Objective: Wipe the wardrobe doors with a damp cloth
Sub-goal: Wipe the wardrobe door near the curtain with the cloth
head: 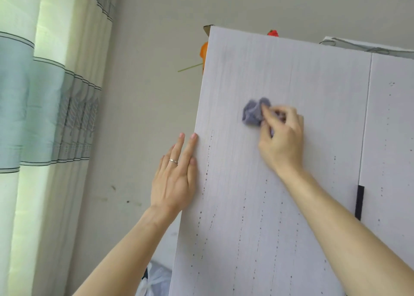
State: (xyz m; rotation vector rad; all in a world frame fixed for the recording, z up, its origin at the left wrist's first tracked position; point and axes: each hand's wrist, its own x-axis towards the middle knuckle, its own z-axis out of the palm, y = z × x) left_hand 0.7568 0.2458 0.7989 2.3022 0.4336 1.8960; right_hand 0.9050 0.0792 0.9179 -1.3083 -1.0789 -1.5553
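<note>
- step in hand: wiping the upper part of the pale white wood-grain wardrobe door (pixel 302 76); judged mid-task, as rows of dark specks remain lower down.
- crumpled grey-blue cloth (pixel 252 113) is pressed on the door's upper middle, pinched by the curled fingers of the right hand (pixel 282 139); forearm reaches up.
- left hand (pixel 175 179) lies along the door's left edge with fingers straight, grasping nothing, apparently steadying the panel.
- next: probably strokes down over the specks, then the neighbouring white door (pixel 391 139).
</note>
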